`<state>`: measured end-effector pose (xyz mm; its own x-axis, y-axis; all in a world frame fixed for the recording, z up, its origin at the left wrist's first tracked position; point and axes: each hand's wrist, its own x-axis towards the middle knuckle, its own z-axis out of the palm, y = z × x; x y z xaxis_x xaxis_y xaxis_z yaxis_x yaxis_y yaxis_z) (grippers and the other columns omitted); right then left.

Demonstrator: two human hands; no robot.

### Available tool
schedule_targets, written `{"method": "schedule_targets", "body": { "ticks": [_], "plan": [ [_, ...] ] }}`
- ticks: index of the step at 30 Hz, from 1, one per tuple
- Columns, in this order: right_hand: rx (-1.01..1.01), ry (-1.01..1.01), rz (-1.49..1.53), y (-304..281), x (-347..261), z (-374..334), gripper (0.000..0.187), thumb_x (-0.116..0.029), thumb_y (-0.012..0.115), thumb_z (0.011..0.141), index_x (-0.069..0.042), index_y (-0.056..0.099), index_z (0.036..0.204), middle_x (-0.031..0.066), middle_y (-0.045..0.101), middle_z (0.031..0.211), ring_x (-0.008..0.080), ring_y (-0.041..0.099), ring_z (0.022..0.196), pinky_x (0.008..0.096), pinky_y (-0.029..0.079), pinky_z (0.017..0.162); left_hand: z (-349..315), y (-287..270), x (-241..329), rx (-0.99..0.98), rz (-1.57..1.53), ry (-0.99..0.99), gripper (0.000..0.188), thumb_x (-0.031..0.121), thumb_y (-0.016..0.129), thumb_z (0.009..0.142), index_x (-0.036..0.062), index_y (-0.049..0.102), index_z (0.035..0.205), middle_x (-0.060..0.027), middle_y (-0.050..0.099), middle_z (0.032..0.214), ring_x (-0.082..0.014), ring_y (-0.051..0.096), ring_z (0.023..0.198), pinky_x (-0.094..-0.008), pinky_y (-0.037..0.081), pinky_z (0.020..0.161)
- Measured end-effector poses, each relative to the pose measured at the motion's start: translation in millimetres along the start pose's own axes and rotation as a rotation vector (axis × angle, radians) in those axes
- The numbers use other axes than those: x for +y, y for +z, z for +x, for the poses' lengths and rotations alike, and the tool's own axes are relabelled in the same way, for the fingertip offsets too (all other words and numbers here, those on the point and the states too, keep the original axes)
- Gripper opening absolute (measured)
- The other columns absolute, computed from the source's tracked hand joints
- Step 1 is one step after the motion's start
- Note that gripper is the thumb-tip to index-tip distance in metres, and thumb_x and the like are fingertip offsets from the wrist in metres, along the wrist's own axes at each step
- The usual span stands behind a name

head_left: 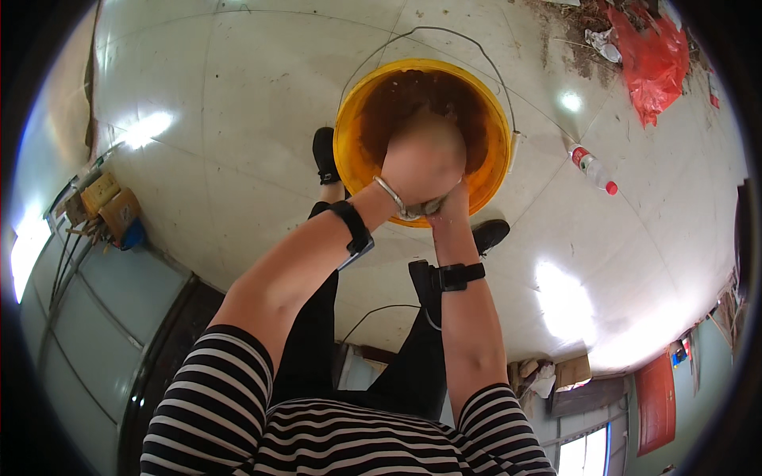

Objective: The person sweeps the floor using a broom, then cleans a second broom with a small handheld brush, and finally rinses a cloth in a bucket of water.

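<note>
A yellow bucket (502, 131) stands on the floor between my feet, with dark brown, murky-looking contents (405, 91) inside. My left hand (425, 159) is over the bucket's near half, smeared by motion, so its fingers do not show. Close against it is my right hand (451, 197), mostly hidden behind the left one and the wrist. A small greyish, wet-looking lump (431, 208) shows between the two wrists at the near rim; it may be cloth, but I cannot tell. A bangle (389, 190) circles my left wrist, and dark straps sit on both forearms.
The bucket's wire handle (444, 29) leans over its far side, with a pale grip at the right. A plastic bottle (594, 169) lies on the tiled floor to the right. Beyond it are a red plastic bag (651, 59) and dirt. Cardboard boxes (119, 213) stand at the left.
</note>
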<state>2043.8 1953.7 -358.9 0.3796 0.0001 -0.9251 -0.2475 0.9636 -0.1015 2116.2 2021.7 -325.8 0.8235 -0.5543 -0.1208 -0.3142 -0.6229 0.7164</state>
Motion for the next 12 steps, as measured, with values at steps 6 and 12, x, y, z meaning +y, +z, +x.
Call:
{"method": "schedule_targets", "body": {
  "ticks": [6, 12],
  "plan": [
    [-0.062, -0.216, -0.367, -5.4, -10.5, -14.3, 0.044, -0.022, 0.046, 0.081, -0.004, 0.035, 0.12, 0.0066, 0.046, 0.113, 0.0201, 0.044, 0.104, 0.0343, 0.035, 0.086, -11.1, 14.4, -76.9, -0.158, 0.116, -0.4, 0.023, 0.024, 0.056, 0.073, 0.0046, 0.057, 0.084, -0.0175, 0.051, 0.092, -0.0356, 0.05, 0.082, -0.0392, 0.042, 0.073],
    [-0.015, -0.164, -0.45, -1.4, -28.6, -25.1, 0.064, -0.04, 0.047, 0.08, -0.02, 0.016, 0.132, 0.0056, 0.012, 0.137, 0.0226, 0.021, 0.121, 0.0406, 0.014, 0.097, -24.9, 30.2, -66.6, -0.561, 0.292, -0.451, 0.055, 0.038, 0.057, 0.073, 0.0116, 0.038, 0.118, -0.0152, 0.029, 0.122, -0.0376, 0.036, 0.107, -0.0388, 0.031, 0.092]
  ]
}}
